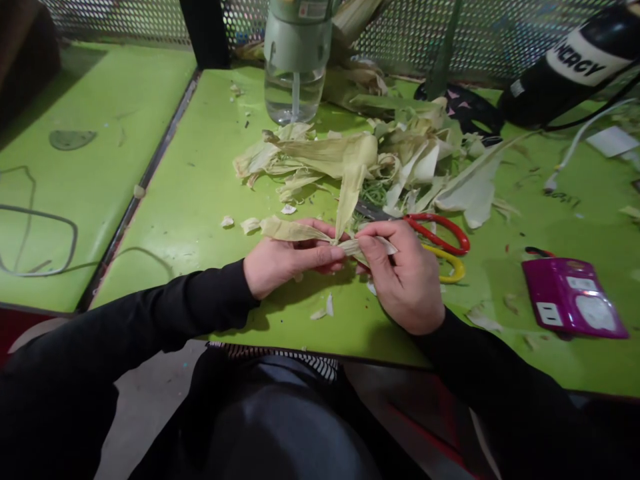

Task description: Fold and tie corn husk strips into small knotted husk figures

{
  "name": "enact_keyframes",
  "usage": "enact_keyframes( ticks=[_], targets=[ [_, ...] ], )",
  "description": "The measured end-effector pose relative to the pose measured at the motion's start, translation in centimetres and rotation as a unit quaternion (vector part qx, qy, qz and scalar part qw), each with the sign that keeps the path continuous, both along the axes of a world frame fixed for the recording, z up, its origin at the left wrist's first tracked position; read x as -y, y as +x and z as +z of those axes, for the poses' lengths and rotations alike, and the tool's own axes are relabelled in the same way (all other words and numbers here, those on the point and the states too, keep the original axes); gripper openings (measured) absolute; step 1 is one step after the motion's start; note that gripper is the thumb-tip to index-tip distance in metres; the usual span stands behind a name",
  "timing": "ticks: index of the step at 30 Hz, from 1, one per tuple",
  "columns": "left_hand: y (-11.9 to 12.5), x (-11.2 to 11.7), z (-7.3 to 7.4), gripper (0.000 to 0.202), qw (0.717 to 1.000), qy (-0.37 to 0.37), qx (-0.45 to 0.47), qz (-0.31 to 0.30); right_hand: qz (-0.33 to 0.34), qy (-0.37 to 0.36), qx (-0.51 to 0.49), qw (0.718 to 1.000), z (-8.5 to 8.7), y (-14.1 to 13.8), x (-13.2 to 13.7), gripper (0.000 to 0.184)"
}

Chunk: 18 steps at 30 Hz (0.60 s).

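Note:
Between my two hands, pale strips of corn husk meet at a folded point above the table's front part. My left hand pinches the husk where the strips cross, one strip lying over its fingers to the left. With thumb and fingers, my right hand grips the strip that runs right. Another strip stands up from the crossing toward a pile of dry corn husks. Scissors with one red and one yellow handle lie just behind my right hand, their blades partly under the husk pieces.
A clear bottle with a green top stands behind the husks. To the right lie a purple device, a white cable and a black bottle. Eyeglasses rest on the left table, past a gap. Perforated metal panels border the back.

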State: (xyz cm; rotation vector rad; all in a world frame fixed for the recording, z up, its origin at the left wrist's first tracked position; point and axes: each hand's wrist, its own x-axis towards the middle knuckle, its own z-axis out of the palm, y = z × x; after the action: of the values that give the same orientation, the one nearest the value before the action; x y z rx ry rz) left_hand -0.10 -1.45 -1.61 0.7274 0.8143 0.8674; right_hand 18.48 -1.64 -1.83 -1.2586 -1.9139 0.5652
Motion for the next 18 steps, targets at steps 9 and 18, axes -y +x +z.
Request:
enact_keyframes(
  ticks=[9,18],
  targets=[
    [0.0,0.1,0.0,0.028,1.0,-0.008,-0.001,-0.027,0.007,-0.045,0.012,0.999,-0.2,0.0,-0.1,0.021],
    [-0.4,-1.1,0.0,0.013,0.995,-0.054,0.028,0.08,0.014,0.061,0.003,0.998,-1.2,0.9,0.1,0.052]
  ],
)
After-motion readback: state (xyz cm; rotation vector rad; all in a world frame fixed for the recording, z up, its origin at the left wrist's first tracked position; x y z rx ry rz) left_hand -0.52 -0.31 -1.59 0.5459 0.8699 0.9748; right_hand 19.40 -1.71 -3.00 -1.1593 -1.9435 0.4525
